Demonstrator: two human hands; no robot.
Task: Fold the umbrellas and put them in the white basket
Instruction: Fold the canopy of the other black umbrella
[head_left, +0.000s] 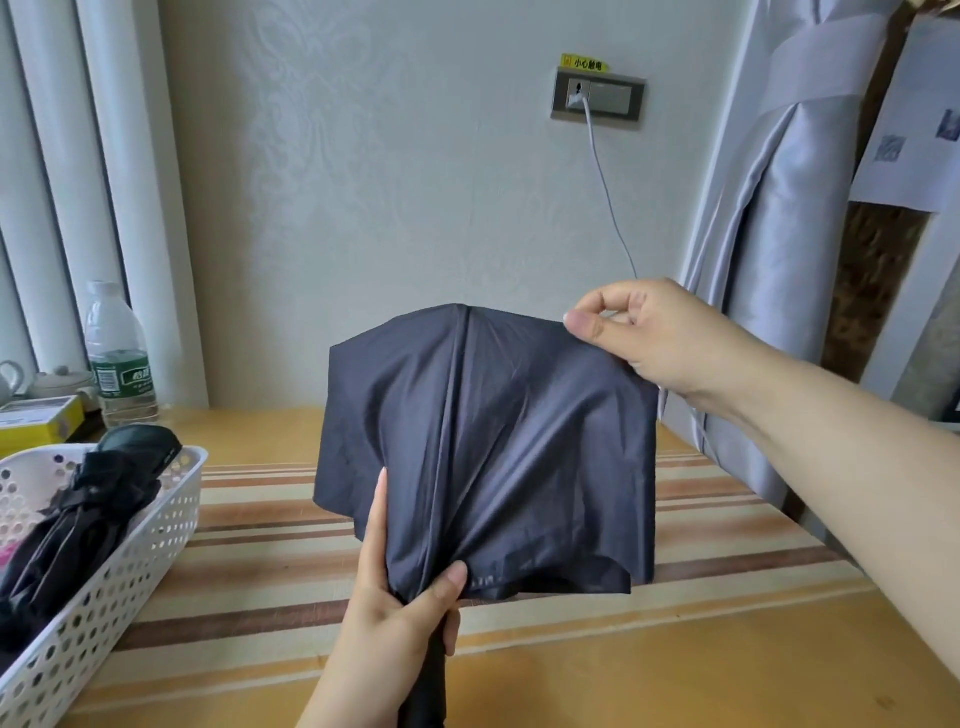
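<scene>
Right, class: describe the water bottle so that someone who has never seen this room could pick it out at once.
Start at the white basket at the left of the striped table. Behind it, by the curtain, stands the water bottle, upright beside a yellow box. It alone is clear plastic, with a green label and a white cap.

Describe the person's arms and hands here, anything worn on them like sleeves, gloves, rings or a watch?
Both hands, left and right, are bare: no gloves, no rings to be seen. The right forearm is uncovered as far as the frame shows, with no sleeve or watch. The left wrist is bare too.
</scene>
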